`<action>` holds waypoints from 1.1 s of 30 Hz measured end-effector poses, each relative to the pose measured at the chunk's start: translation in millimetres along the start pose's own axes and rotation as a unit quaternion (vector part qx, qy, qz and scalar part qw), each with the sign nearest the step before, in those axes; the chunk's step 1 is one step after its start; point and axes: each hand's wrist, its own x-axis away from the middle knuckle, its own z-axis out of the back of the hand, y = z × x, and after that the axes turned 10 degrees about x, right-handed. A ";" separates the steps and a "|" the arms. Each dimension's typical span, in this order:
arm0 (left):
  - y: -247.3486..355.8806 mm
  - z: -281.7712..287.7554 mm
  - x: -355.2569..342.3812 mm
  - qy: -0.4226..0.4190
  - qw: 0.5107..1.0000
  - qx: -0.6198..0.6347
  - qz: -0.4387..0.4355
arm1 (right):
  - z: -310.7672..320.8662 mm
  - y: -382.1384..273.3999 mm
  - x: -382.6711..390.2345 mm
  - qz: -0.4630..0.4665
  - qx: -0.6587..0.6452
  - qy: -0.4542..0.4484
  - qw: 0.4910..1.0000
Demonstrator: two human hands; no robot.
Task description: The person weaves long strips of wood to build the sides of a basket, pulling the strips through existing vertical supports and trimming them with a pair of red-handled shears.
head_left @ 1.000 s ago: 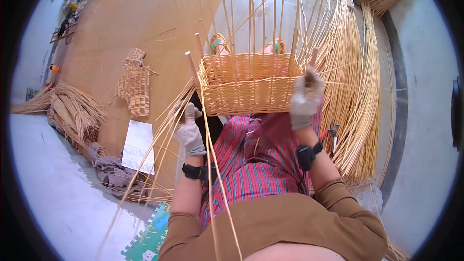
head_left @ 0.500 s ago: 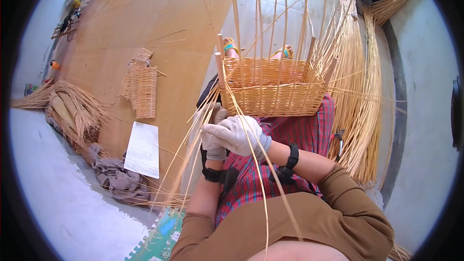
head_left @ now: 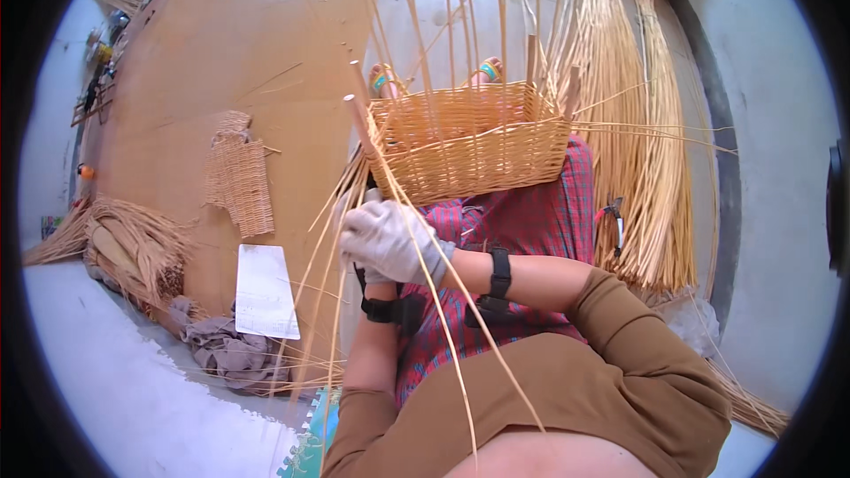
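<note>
A rectangular wicker basket [head_left: 469,155], with wooden corner posts and long upright canes, rests tilted on my lap over the plaid cloth [head_left: 558,230]. Both my hands wear pale gloves and are together just below its near left corner, among loose reed strands [head_left: 319,274]. My right hand [head_left: 394,239] has its fingers curled and lies over my left; what it grips is too hidden to name. Behind it, my left hand [head_left: 347,214] is closed on the strands, mostly covered. Two long strands trail from the corner across my right hand and lap.
Long reed bundles [head_left: 655,150] lie along the right, beside a red-handled tool [head_left: 611,217]. On the left floor are woven pieces [head_left: 239,177], a white sheet [head_left: 266,292], more reeds [head_left: 133,257] and crumpled grey cloth [head_left: 230,350]. My sandalled feet [head_left: 482,71] show beyond the basket.
My right hand has left the basket's right corner post and crossed leftward to my left hand at the strands. The basket shifted right, then back leftward and slightly down in the picture.
</note>
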 end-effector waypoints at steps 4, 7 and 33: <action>1.9 -10.7 -8.8 -0.035 0.999 -0.027 -0.018 | -8.9 3.6 -5.0 -0.036 -0.061 -0.004 0.997; 1.9 -17.7 -16.6 -0.050 0.997 -0.050 -0.028 | 27.6 16.1 -25.8 0.029 -0.022 -0.018 0.999; 22.1 23.5 -144.7 -0.527 0.837 0.060 0.136 | 82.3 32.0 21.8 0.009 -0.093 -0.023 0.995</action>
